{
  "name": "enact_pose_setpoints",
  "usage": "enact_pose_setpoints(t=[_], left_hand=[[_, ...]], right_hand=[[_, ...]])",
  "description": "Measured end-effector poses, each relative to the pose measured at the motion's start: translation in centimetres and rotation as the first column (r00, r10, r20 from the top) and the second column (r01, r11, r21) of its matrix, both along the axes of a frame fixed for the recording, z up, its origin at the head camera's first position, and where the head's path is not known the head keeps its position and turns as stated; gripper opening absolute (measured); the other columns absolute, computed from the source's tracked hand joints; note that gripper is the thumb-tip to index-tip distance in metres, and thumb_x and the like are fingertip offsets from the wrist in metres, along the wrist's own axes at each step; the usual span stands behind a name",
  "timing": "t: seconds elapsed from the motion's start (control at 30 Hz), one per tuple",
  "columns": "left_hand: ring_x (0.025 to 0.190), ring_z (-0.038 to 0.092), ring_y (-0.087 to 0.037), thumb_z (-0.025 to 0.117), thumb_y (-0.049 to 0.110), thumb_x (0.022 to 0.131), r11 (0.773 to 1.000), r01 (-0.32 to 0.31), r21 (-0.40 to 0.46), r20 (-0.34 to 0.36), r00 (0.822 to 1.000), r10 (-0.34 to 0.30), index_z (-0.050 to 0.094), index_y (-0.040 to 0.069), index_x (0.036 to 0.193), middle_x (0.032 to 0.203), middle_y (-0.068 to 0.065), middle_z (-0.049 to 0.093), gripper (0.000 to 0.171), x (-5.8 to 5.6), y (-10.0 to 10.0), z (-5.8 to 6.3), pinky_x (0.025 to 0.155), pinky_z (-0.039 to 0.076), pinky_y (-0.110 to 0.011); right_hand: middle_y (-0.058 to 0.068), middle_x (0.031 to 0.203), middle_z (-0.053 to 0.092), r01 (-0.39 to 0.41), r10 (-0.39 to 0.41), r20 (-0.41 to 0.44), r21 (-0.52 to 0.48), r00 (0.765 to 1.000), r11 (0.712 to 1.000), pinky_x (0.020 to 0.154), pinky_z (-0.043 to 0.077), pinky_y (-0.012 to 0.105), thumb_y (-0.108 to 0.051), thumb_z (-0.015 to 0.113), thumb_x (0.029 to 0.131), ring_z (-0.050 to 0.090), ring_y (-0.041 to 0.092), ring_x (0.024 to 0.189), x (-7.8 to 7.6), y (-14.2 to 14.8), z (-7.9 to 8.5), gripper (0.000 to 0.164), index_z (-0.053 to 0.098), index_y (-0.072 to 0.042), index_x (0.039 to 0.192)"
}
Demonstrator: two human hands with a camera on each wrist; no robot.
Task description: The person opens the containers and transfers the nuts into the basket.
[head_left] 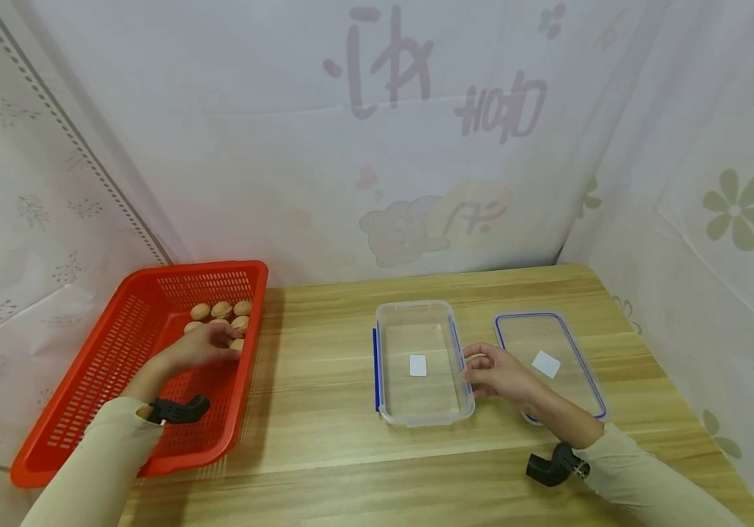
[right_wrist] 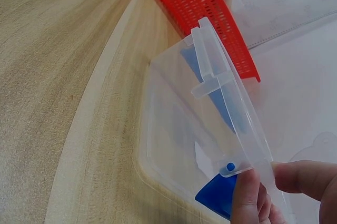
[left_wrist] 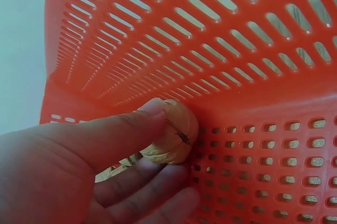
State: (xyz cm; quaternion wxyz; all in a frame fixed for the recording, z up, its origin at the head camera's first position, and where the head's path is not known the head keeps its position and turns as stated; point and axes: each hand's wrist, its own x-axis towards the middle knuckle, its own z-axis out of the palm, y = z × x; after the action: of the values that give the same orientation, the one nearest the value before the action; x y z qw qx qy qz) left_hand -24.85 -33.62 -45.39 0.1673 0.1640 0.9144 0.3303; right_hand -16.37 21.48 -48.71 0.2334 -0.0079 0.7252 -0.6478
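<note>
Inside the red basket (head_left: 240, 410), my left hand (head_left: 202, 348) pinches a walnut (left_wrist: 171, 132) between thumb and fingers, close to the slotted side wall. More walnuts (head_left: 222, 310) lie in the far right corner of the basket, partly hidden behind that hand. My right hand (head_left: 497, 375) grips the right rim of a clear plastic box (head_left: 416, 420), thumb on one side of the wall and fingers on the other. A blue latch (right_wrist: 218, 195) hangs by those fingers in the right wrist view. The box stands uncovered, with a white label (head_left: 418, 365) showing through its base.
A clear lid (head_left: 535, 333) with a blue seal lies right of the box, partly under my right forearm. The wooden table (head_left: 324, 468) runs back to a printed white curtain (head_left: 271, 183). Both wrists wear black straps with a protruding piece.
</note>
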Motion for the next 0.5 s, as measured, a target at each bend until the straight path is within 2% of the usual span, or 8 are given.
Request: enact_pose_setpoints(t=[0.2, 0.37, 0.5], left_hand=[[0.089, 0.061, -0.021, 0.073, 0.009, 0.095, 1.000, -0.001, 0.022, 0.031, 1.000, 0.000, 0.058, -0.011, 0.114, 0.104, -0.019, 0.065, 0.031, -0.17, -0.28, -0.18, 0.070, 0.055, -0.027], [0.091, 0.062, -0.024, 0.071, 0.006, 0.096, 0.999, -0.012, 0.048, 0.071, 0.997, 0.008, 0.056, -0.014, 0.118, 0.107, -0.024, 0.064, 0.033, -0.02, -0.33, 0.10, 0.071, 0.056, -0.030], [0.091, 0.062, -0.024, 0.071, 0.007, 0.095, 0.999, -0.013, 0.053, 0.073, 0.997, 0.009, 0.056, -0.014, 0.119, 0.108, -0.024, 0.064, 0.035, 0.01, -0.41, 0.28, 0.072, 0.056, -0.029]], right_hand=[[0.005, 0.096, 0.062, -0.004, 0.004, 0.001, -0.001, 1.000, 1.000, 0.071, 0.060, 0.031, -0.003, 0.066, 0.096, 0.063, 0.016, 0.086, 0.03, 0.02, 0.12, 0.047, 0.042, 0.010, 0.135], [0.005, 0.096, 0.062, -0.001, 0.001, 0.004, -0.001, 1.000, 1.000, 0.071, 0.060, 0.031, -0.003, 0.066, 0.096, 0.063, 0.016, 0.086, 0.05, 0.00, 0.24, 0.047, 0.042, 0.010, 0.135], [0.005, 0.096, 0.062, -0.005, 0.005, 0.005, -0.006, 1.000, 1.000, 0.071, 0.060, 0.031, -0.003, 0.066, 0.096, 0.064, 0.017, 0.086, 0.08, -0.01, 0.19, 0.047, 0.041, 0.010, 0.135]])
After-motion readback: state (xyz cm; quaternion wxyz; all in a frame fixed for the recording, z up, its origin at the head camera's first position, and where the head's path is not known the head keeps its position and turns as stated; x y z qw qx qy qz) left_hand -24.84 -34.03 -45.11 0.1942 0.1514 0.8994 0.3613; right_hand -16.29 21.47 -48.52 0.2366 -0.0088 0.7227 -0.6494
